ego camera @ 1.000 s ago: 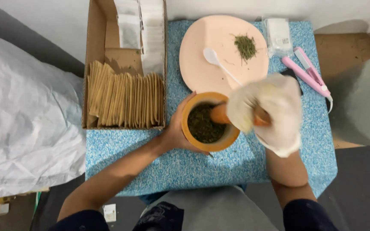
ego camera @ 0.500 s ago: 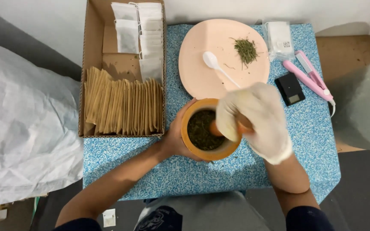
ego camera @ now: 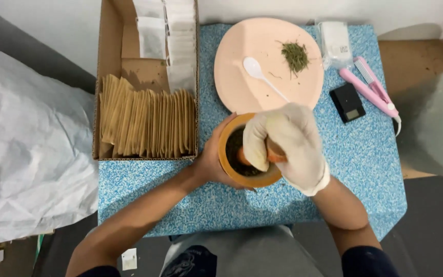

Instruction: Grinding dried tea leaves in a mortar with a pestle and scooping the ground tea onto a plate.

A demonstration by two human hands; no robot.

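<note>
Blue speckled table (ego camera: pixel 365 169): orange mortar (ego camera: pixel 248 177) of dark herbs near front edge, bare left hand (ego camera: pixel 212 160) cupping its side, gloved right hand (ego camera: pixel 285 146) fisted around orange pestle (ego camera: pixel 275 156) inside it.

Blue speckled table (ego camera: pixel 365 169): cardboard box (ego camera: pixel 109 77), pink plate (ego camera: pixel 242 56), mortar (ego camera: pixel 226 154).

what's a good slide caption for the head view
Gloved right hand grinds herbs with a pestle in a mortar steadied by the left hand.

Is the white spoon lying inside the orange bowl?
No, the white spoon lies on the pink plate, apart from the orange bowl.
</note>
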